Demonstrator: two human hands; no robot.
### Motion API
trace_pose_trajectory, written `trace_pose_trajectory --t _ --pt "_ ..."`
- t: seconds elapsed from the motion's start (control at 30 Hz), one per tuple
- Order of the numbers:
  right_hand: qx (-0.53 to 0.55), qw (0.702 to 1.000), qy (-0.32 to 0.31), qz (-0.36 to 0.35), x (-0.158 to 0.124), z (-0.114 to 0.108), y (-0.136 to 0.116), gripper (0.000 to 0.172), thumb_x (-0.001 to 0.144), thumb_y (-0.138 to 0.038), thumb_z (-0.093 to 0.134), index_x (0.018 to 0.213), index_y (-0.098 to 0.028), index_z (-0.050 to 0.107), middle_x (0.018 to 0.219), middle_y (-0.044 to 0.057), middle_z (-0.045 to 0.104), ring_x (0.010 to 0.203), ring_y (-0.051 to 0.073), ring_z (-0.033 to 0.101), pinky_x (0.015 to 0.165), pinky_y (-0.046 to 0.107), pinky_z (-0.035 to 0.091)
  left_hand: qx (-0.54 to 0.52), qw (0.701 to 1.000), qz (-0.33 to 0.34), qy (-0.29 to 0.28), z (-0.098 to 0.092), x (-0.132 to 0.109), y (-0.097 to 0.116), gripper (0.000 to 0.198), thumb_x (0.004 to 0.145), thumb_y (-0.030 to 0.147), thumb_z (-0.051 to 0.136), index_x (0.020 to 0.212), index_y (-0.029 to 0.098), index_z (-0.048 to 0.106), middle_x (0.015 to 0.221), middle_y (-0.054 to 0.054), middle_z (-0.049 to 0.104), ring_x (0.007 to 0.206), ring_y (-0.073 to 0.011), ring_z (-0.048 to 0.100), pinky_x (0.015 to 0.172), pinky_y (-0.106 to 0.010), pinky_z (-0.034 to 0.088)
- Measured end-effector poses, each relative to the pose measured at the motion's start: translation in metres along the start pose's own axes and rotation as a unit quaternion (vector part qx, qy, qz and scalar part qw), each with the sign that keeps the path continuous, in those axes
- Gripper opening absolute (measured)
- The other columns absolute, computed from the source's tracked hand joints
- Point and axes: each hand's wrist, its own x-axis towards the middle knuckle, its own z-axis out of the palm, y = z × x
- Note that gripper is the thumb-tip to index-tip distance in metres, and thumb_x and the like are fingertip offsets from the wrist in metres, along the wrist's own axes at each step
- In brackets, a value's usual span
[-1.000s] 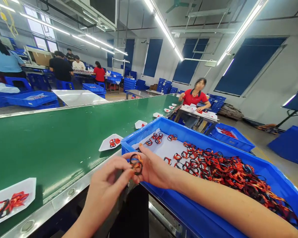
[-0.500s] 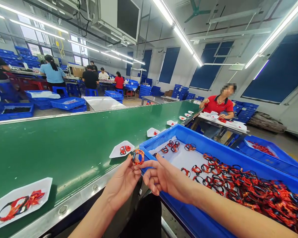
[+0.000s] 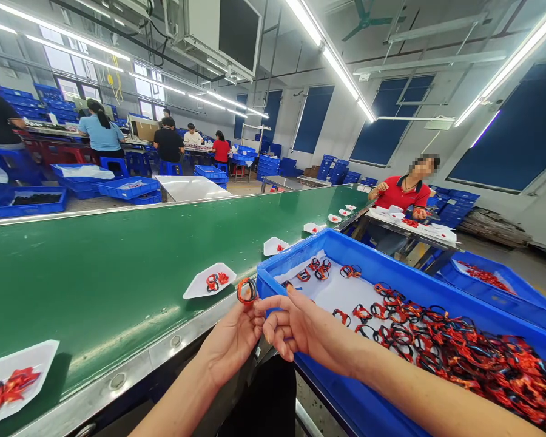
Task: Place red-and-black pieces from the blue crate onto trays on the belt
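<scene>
My left hand [image 3: 234, 343] pinches a red-and-black ring-shaped piece [image 3: 246, 292] upright at its fingertips, above the conveyor's metal edge. Close beside it is my right hand [image 3: 291, 325], palm turned inward, thumb raised and fingers loosely bent. Its index fingertip is at the left fingers; whether it touches the ring I cannot tell. A white tray [image 3: 193, 288] with ring pieces and red bits lies on the green belt just beyond. Below my right arm a blue crate [image 3: 277, 267] holds many similar red-and-black rings [image 3: 473, 346], heaped towards its near right end.
The green conveyor belt [image 3: 118, 261] runs from left to far right, carrying more white trays, one at the lower left [image 3: 40, 364]. A person in a red shirt [image 3: 403, 194] sits at a side table [image 3: 437, 233]. Another blue crate [image 3: 505, 282] stands at right; other people work behind.
The trays on the belt have shifted left and towards me. The ring in my left fingers has turned and moved slightly left. My right hand has barely moved.
</scene>
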Motion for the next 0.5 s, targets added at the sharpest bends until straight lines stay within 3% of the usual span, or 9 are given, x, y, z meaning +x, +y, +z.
trace_pose_trajectory --t 0.27,0.37,0.43,0.5 --pt "-0.028 0.999 -0.007 0.015 0.001 0.000 0.002 0.058 0.085 -0.066 0.036 0.102 -0.015 0.057 0.072 0.003 0.058 0.053 0.008 0.049 0.053 0.021 0.039 -0.001 1.000 0.007 -0.011 -0.007 0.003 0.000 0.009 0.084 0.021 0.058 0.082 0.013 0.062 0.074 -0.002 0.055 0.059 -0.0087 0.052 0.056 -0.021 0.048" --pt "-0.090 0.995 -0.010 0.030 0.000 0.002 0.002 0.055 0.085 -0.062 0.039 0.101 -0.013 0.059 0.074 0.004 0.059 0.054 0.008 0.050 0.052 0.020 0.038 0.084 0.993 0.086 0.002 -0.004 0.014 0.018 0.010 0.080 0.024 0.062 0.077 0.014 0.062 0.070 0.001 0.052 0.057 -0.0072 0.049 0.053 -0.019 0.044" --pt "-0.138 0.990 -0.018 0.033 -0.001 0.003 0.002 0.052 0.087 -0.058 0.039 0.099 -0.012 0.061 0.076 0.005 0.060 0.055 0.008 0.051 0.052 0.020 0.037 0.243 0.945 0.214 0.055 -0.002 0.031 0.036 0.017 0.078 0.031 0.062 0.079 0.014 0.064 0.067 0.000 0.053 0.055 -0.0080 0.046 0.052 -0.020 0.040" --pt "-0.180 0.983 -0.027 0.035 -0.002 0.005 0.003 0.048 0.090 -0.053 0.038 0.098 -0.012 0.062 0.076 0.005 0.060 0.056 0.007 0.051 0.052 0.019 0.038 0.395 0.849 0.326 0.128 -0.001 0.054 0.055 0.027 0.077 0.039 0.059 0.082 0.013 0.068 0.065 -0.001 0.056 0.057 -0.0106 0.046 0.055 -0.023 0.039"
